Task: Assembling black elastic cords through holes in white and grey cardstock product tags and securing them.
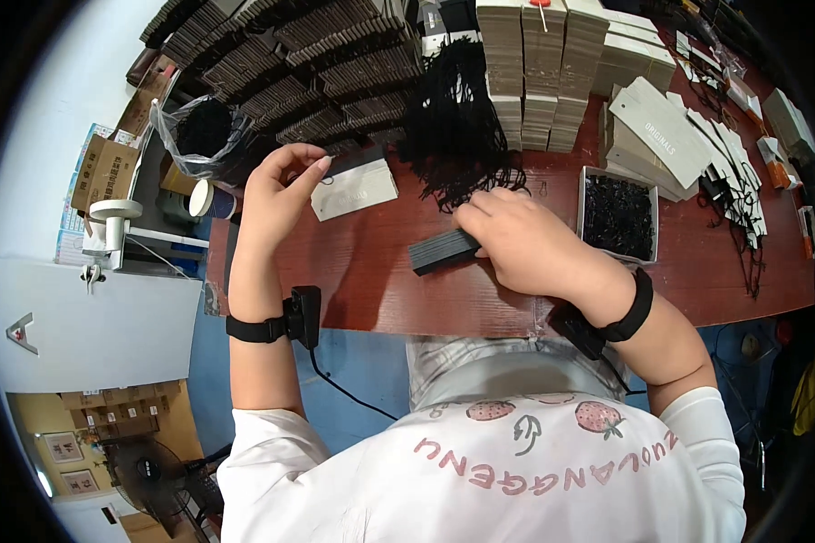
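From the head camera, the left hand (281, 195) is raised over the dark red table (353, 281), its fingers curled narrow, thumb and forefinger pinching a thin black string at the top edge of a pale grey tag stack (355, 190); that stack lies flat on the table just right of the hand. The right hand (516, 240) rests palm down, fingers closed on the end of a dark grey card bundle (444, 251); the bundle lies on the table between the two hands, tilted a little. Behind it a heap of black strings (457, 136) spreads across the table, its loose ends near the right hand's fingertips. Just right of that hand stands a shallow tray of black loops (618, 215). Farther back rise tall beige card stacks (543, 72), and to their left rows of dark card bundles (308, 72). At the right, pale tags (661, 131) lie fanned in overlapping rows. Both wrists carry black bands.
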Tool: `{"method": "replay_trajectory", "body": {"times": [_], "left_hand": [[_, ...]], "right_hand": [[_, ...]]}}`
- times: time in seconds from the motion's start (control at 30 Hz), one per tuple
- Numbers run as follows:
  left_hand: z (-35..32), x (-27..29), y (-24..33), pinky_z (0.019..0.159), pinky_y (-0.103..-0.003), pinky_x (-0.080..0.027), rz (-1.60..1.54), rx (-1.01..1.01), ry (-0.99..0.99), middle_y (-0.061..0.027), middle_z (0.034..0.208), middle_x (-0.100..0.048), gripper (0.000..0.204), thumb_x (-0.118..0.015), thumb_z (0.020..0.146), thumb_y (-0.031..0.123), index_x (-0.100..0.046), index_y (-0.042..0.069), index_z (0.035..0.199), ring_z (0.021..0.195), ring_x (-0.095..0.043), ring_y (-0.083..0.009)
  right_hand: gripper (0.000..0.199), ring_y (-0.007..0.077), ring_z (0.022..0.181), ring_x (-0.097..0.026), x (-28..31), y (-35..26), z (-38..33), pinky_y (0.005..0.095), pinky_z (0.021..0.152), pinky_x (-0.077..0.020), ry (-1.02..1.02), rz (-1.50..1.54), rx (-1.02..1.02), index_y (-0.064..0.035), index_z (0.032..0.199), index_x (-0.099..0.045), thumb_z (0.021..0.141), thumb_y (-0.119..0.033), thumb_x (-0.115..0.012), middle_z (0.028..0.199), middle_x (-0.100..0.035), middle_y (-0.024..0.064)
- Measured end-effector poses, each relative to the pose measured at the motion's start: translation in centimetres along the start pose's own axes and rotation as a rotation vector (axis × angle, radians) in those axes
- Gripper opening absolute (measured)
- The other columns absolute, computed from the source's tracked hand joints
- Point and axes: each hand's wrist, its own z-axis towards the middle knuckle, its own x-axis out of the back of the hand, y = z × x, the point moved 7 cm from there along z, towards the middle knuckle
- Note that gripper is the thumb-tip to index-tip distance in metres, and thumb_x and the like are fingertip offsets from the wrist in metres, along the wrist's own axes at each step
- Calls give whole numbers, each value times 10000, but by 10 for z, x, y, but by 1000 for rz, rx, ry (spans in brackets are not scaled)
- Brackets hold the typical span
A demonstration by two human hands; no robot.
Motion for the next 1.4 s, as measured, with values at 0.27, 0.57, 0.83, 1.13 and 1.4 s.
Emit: {"method": "replay_trajectory", "body": {"times": [0.27,0.57,0.83,1.13,1.4], "left_hand": [[-45,-47,16,681,-204,-386,-120,3,-349,2,919,-571,191,-588,861,63,-597,19,1047,757,-458,-55],[-62,-81,70,737,-209,-417,-684,-254,-592,-83,1251,-490,850,-883,485,110,-508,-13,1238,1015,-503,-111],[-70,-113,79,843,-294,-503,-811,-119,-713,-124,1033,-643,549,-787,578,-81,-608,-12,1092,947,-611,-166],[-66,-116,75,804,-277,-510,-667,-77,-736,-93,952,-668,462,-838,532,-14,-662,-7,959,875,-618,-131],[-57,-103,89,791,-268,-497,-749,-148,-724,-100,910,-679,415,-825,546,-27,-673,-22,932,849,-626,-134]], "right_hand": [[242,304,909,-500,-27,-5,-8,404,792,-406,-86,-119,18,-37,943,-507,708,-5,-555,916,-528,125],[408,139,1117,-475,-22,11,2,291,936,-376,-380,1440,-195,17,1192,-450,801,78,-552,1144,-523,70],[467,154,1057,-510,-50,11,-4,292,928,-395,-517,1288,-158,30,1204,-462,767,54,-624,1148,-567,80],[333,86,868,-552,-42,16,1,247,788,-454,-489,1279,-166,6,1060,-569,753,-23,-696,939,-610,19],[270,71,791,-531,-33,12,0,229,737,-452,-426,1277,-138,-16,1018,-572,785,-80,-691,876,-595,-5]]}}
